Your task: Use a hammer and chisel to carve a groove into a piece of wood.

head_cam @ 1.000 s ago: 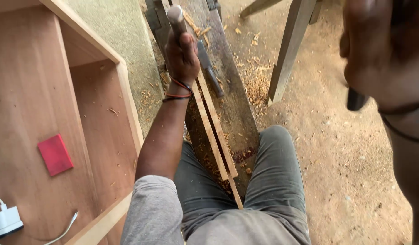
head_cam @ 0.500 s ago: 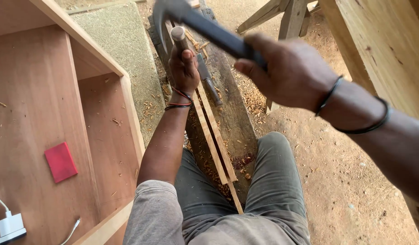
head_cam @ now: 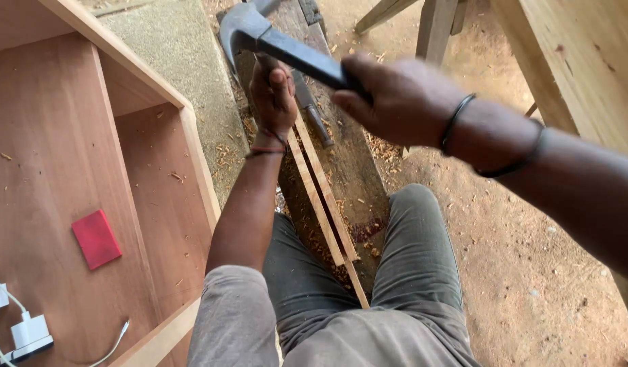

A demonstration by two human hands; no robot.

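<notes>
- Hammer (head_cam: 273, 41) up over the work, dark handle clenched in the right hand (head_cam: 395, 102), all fingers wrapped tight; head and claw at the top of the frame, just above the left hand (head_cam: 273, 95).
- Left hand closed in a fist round something upright, probably a chisel handle, though hidden by the fingers and hard to tell; set at the far end of the thin wooden strips (head_cam: 324, 197).
- Strips lying side by side along a dark plank (head_cam: 358, 170), running back between the knees; a second dark tool (head_cam: 314, 112) on the plank just beside the left hand.
- Judged from this: strike square on the top of what the left hand holds, face flat, no glancing blow.
- Keep the left fist low on the shaft, thumb and knuckles clear of the struck end.
- Short, controlled swings better than heavy ones; thin strips likely to split along the grain.
- Hold the upright tool steady and plumb before each blow; check the line along the strip.
- Pin the strips with the legs so nothing skates on the plank.
- Open wooden cabinet (head_cam: 76, 170) at the left with a red block (head_cam: 96, 238) and a white charger (head_cam: 25, 333) inside, well apart from the swing.
- Shavings (head_cam: 382, 146) scattered on the plank and ground; brush away where they hide the mark.
</notes>
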